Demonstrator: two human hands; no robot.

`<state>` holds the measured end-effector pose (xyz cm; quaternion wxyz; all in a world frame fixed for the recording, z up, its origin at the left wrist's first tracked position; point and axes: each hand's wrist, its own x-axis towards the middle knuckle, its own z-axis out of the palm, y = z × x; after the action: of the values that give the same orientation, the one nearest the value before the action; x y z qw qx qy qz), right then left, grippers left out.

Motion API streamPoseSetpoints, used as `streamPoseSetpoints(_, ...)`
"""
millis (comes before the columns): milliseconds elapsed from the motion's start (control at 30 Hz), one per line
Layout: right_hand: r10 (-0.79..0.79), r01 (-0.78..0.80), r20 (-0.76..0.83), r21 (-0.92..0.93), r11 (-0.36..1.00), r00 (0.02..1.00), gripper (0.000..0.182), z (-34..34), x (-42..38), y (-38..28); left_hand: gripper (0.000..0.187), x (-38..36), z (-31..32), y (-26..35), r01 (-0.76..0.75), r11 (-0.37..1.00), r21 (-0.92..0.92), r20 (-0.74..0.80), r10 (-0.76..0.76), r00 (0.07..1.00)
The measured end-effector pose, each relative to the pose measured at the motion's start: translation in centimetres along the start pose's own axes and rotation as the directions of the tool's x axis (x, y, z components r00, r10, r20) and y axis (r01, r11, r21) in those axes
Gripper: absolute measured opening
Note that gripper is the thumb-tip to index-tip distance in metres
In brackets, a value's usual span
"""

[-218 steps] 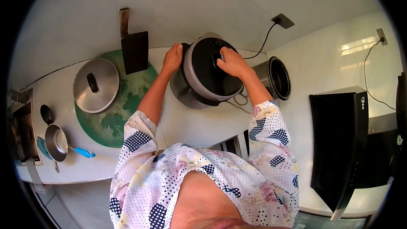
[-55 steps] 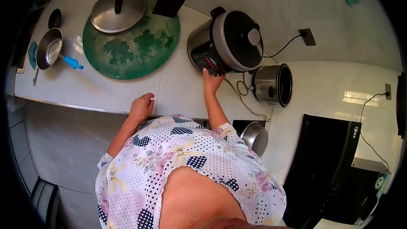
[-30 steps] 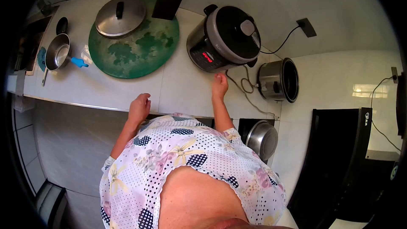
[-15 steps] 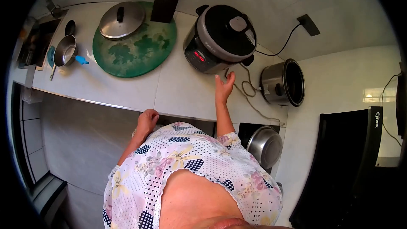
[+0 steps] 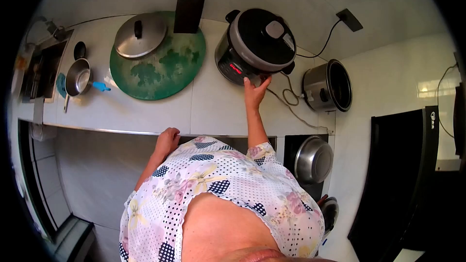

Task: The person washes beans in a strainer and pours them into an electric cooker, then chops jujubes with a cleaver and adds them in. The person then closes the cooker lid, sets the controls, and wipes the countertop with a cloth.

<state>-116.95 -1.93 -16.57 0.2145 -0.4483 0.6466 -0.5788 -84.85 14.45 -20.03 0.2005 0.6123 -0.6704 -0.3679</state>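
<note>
My right hand [image 5: 255, 93] is at the lower front of the black and silver electric cooker [image 5: 262, 39], fingers apart, one fingertip at the panel beside the lit red display. Nothing is held in it. By the counter's front edge is my left hand [image 5: 168, 139], its fingers curled together; whether they hold anything is hidden. The cooker's lid is on. To its right a second steel cooker [image 5: 320, 87] stands without a lid, a grey cord lying between the two.
A round green board [image 5: 160, 75] bears a steel lid [image 5: 136, 36]; a dark cleaver [image 5: 189, 12] is above it. A small pan [image 5: 77, 76] stands left, near the sink [image 5: 48, 68]. A metal bowl [image 5: 314, 159] sits at the right.
My right hand has moved up to the front panel of the cooker, where before it was just below it. The view has shifted slightly. My left hand stays by the counter edge.
</note>
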Motion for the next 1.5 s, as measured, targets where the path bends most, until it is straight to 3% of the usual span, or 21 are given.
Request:
streamPoseSetpoints(167,0.017,-0.017,-0.071,-0.012,1.0,0.997,0.098,1.3,-0.4,-0.2,0.016,1.2,-3.0,-3.3,0.018,0.999,-0.038,0.046,-0.016,0.999)
streamPoseSetpoints(400,0.016,-0.009,-0.094,0.078,0.997,0.995,0.096,1.2,-0.2,-1.0,0.014,2.8,-4.4,-5.2,-0.094,0.995,0.032,0.133,0.089,0.987)
streamPoseSetpoints(567,-0.011,0.01,-0.085,-0.018,1.0,0.996,0.098,0.8,0.1,-0.7,0.014,3.1,-3.9,-5.5,-0.122,0.992,0.019,0.194,0.117,0.974)
streamPoseSetpoints(767,0.025,-0.028,-0.059,-0.042,0.999,0.998,0.099,0.1,0.8,-1.2,0.015,3.4,-2.9,-4.5,-0.136,0.99,-0.039,0.197,0.141,0.97)
streamPoseSetpoints(900,-0.013,0.013,-0.071,-0.005,1.0,0.997,0.097,0.3,0.7,-1.6,0.016,3.6,-2.8,-4.7,-0.155,0.986,0.057,0.23,0.138,0.963)
streamPoseSetpoints(1100,-0.031,0.017,-0.088,-0.154,0.988,0.996,0.094,0.2,0.8,-2.0,0.014,2.6,-2.5,-4.1,-0.172,0.984,0.052,0.22,0.157,0.963)
streamPoseSetpoints(1300,-0.028,0.026,-0.045,-0.033,0.999,0.999,0.095,-0.3,1.2,-2.0,0.014,2.8,-1.9,-4.1,-0.163,0.984,0.074,0.236,0.142,0.961)
streamPoseSetpoints(1500,-0.03,0.016,-0.07,-0.197,0.98,0.997,0.097,-0.4,1.3,-1.2,0.013,2.7,-2.1,-3.8,-0.145,0.987,0.065,0.209,0.128,0.97)
